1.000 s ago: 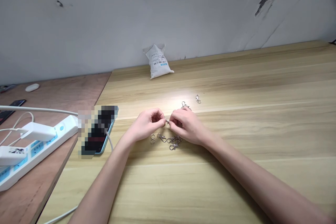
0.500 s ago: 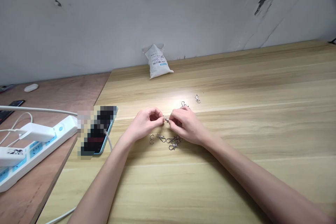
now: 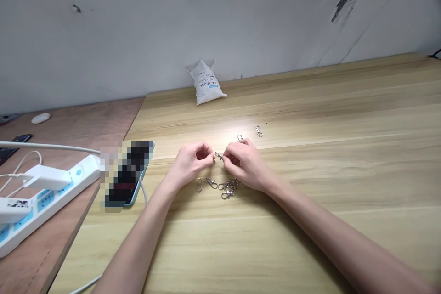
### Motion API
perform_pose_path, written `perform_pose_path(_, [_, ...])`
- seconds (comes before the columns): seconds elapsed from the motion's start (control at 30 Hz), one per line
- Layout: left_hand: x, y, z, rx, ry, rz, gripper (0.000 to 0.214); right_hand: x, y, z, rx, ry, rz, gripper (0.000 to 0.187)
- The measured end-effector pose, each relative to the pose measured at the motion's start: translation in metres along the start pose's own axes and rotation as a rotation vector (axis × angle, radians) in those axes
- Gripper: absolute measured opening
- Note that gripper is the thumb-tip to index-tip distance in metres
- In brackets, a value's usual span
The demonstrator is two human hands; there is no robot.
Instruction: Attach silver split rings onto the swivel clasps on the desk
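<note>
Small metal clasp (image 3: 219, 156) held up off the wooden tabletop (image 3: 310, 229), bridging the gap between both hands; take it as the clock's centre. Left hand (image 3: 193, 161) at nine o'clock, thumb and fingertips pinched together on the clasp's ring end; right hand (image 3: 246, 161) at three, thumb and forefinger clamped on its other end; inner fingers hidden.

Below, at five o'clock, a cluster of clasps (image 3: 228, 186), overlapping, partly under the right hand's shadow; a loose clasp (image 3: 211, 183) between six and seven; joined rings (image 3: 199, 185) at seven, lying just beside it. A half-hidden clasp (image 3: 240, 138) between one and two, behind the right knuckles; a lone clasp (image 3: 258, 131) at two, farther out; white packet (image 3: 206, 85) near twelve, by the wall; pixelated phone (image 3: 129, 183) between eight and nine.
</note>
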State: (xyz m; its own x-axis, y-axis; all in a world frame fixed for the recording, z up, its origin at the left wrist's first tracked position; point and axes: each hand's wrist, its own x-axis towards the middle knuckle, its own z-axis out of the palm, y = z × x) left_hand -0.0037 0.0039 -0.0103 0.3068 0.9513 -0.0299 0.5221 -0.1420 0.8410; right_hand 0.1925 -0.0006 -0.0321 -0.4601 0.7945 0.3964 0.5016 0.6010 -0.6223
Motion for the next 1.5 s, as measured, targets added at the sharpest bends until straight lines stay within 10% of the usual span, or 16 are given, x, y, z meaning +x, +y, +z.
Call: perform_pose_path(1.5, [-0.001, 0.006, 0.012, -0.144, -0.020, 0.026, 0.014, -0.001, 0.005, -0.001, 0.149, 0.119, 0.064, 0.017])
